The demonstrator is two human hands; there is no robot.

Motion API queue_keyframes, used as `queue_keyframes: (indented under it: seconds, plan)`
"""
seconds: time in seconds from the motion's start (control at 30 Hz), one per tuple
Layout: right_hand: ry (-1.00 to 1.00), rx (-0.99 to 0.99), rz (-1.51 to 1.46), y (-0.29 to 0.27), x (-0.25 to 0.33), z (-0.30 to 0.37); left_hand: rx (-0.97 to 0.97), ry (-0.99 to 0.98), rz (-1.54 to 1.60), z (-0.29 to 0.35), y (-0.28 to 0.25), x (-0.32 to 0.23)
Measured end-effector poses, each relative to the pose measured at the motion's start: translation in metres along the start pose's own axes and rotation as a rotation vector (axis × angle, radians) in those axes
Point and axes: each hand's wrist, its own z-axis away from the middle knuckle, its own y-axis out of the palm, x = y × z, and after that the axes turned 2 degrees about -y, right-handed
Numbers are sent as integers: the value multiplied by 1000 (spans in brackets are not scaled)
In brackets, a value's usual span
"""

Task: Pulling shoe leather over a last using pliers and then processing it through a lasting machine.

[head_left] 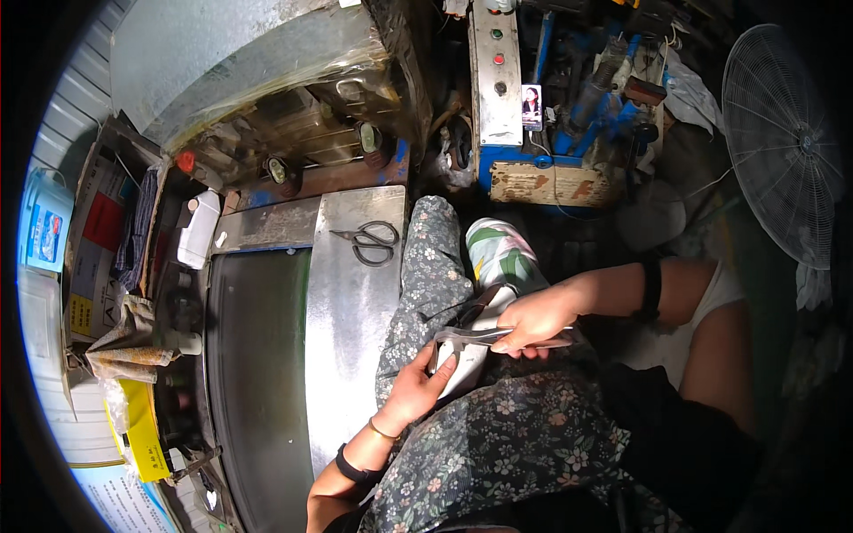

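In my lap lies a long white piece [461, 377] with dark strips at its edges, shaped like a shoe; its exact kind is partly hidden. My left hand [418, 388] grips its near left side, thumb on top. My right hand [531, 322] is closed round the handles of metal pincers [473, 336]. The pincers' head reaches across the white piece to its left edge, close to my left fingertips. Whether the jaws are closed on a dark strip I cannot tell. Black-handled scissors [371, 243] rest on the metal bench top to my left.
A metal bench top [348, 355] runs beside a dark conveyor belt [258, 355] on the left. Beyond are a machine hood [258, 71], a white bottle [198, 229] and a yellow box [140, 431]. Ahead stands a button panel [498, 107]; a large fan [782, 142] is at the right.
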Motion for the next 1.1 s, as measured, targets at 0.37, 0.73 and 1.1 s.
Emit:
queue_keyframes:
  seconds: [0.37, 0.73, 1.1]
  plan:
    - [-579, -411, 364, 25, -84, -43, 41, 68, 168, -23, -2, 27]
    - [-608, -675, 609, 56, -122, -39, 583, -426, 752, -44, -19, -12]
    - [-655, -739, 761, 62, -124, -26, 504, -553, 905, -46, -1, -24]
